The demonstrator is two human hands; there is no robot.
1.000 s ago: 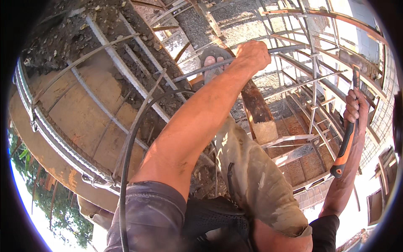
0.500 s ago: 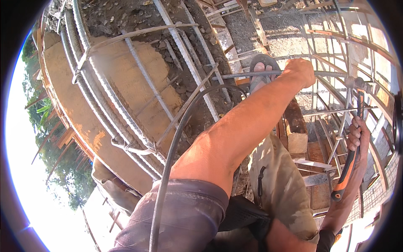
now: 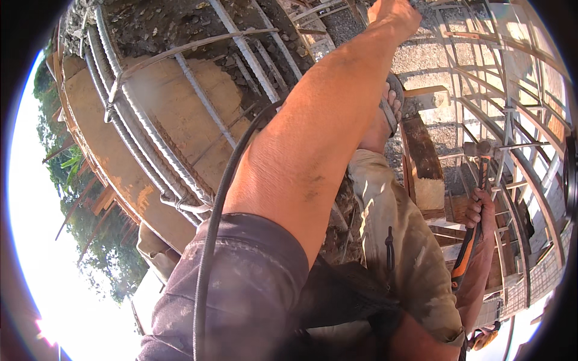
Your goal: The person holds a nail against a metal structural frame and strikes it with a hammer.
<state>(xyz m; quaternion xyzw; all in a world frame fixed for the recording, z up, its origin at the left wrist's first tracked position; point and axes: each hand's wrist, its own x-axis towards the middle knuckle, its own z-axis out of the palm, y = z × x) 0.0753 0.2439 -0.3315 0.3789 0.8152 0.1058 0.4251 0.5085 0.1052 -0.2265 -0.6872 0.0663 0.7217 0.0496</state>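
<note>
My right hand (image 3: 480, 209) is wrapped round the handle of a hammer (image 3: 462, 260), black and orange at its lower end. The steel hammer head (image 3: 481, 148) points up and away from me. My left arm stretches far ahead across the view. At the top edge my left hand (image 3: 394, 18) is partly cut off, so its fingers and anything in them do not show clearly. Below it, my sandalled foot (image 3: 391, 105) rests beside a wooden block (image 3: 428, 192).
Ribbed steel bars (image 3: 141, 114) tied with hoops run along a plywood panel (image 3: 180, 90) at left. A grid of bars and timber strips (image 3: 512, 120) spreads at right. A dark cable (image 3: 220, 204) hangs in front of my left arm. Rubble (image 3: 168, 27) lies behind the bars.
My left hand has moved away from me to the top edge; the grey bar it gripped no longer shows across my foot. My right hand and the hammer have shifted left and slightly nearer.
</note>
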